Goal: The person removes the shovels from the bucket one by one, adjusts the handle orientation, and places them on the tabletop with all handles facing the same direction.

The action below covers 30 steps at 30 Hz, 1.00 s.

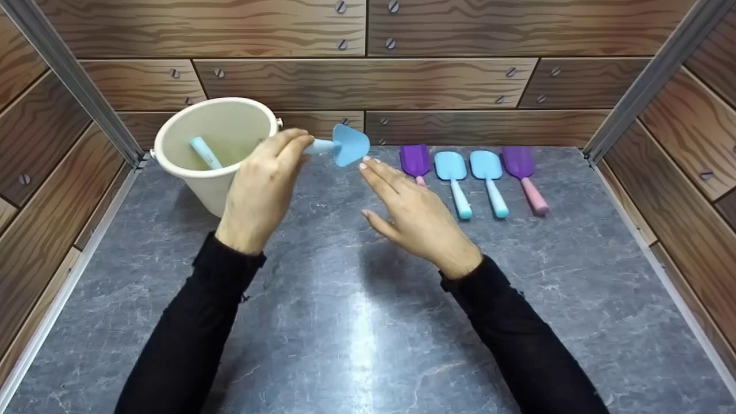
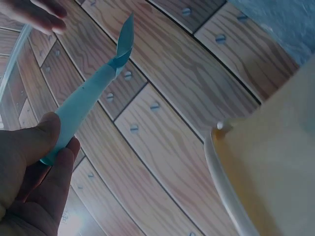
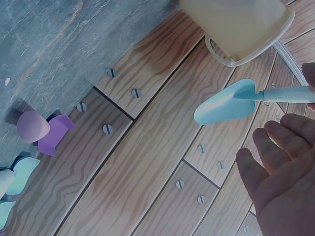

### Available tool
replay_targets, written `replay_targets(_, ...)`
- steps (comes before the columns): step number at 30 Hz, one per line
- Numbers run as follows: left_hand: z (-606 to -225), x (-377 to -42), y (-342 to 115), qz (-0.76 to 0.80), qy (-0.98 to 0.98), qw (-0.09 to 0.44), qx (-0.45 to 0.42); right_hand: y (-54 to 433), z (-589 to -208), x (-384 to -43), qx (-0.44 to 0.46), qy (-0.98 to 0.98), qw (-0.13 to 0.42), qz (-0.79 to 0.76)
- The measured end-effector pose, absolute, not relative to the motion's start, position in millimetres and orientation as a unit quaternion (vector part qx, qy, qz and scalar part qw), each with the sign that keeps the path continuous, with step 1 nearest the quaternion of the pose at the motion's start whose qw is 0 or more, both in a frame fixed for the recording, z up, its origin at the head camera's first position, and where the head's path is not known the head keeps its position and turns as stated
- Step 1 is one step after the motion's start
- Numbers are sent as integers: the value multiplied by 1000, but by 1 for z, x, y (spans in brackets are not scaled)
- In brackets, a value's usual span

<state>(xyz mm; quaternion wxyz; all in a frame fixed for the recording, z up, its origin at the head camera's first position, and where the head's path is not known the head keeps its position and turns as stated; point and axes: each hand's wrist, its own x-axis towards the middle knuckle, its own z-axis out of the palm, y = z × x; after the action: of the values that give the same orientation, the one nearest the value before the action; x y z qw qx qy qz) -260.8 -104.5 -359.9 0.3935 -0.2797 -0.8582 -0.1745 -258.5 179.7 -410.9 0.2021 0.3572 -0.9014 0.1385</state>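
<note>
A light blue toy shovel (image 1: 350,145) is raised above the table, its handle pinched between the thumb and fingers of my left hand (image 1: 261,187). That hand is beside the rim of a cream bucket (image 1: 215,173). My right hand (image 1: 417,215) hovers with fingers extended just right of the shovel's blade, holding nothing. In the right wrist view the blade (image 3: 226,104) points away from the bucket, past the right fingertips. Inside the bucket leans a light blue handle (image 1: 205,153); its lower end is hidden by the rim.
Along the back right lie a purple shovel (image 1: 414,160) with a pink handle, two blue shovels (image 1: 451,167) (image 1: 486,165) and another purple shovel (image 1: 519,162). Wood-patterned walls (image 1: 368,83) enclose the grey marbled table (image 1: 322,322) at the back and sides.
</note>
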Motion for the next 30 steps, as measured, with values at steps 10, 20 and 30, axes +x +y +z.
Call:
replay_targets(10, -380, -251, -90, -181, -847, 402, -298, 180, -414, -261, 343, -902, 212, 157)
replay_targets(20, -397, -249, -83, -191, -842, 391, -318, 178, -422, -265, 337, -897, 223, 179)
replay_targets(30, -403, -244, -74, -215, -836, 369, -345, 177, -428, -271, 348, -868, 275, 224)
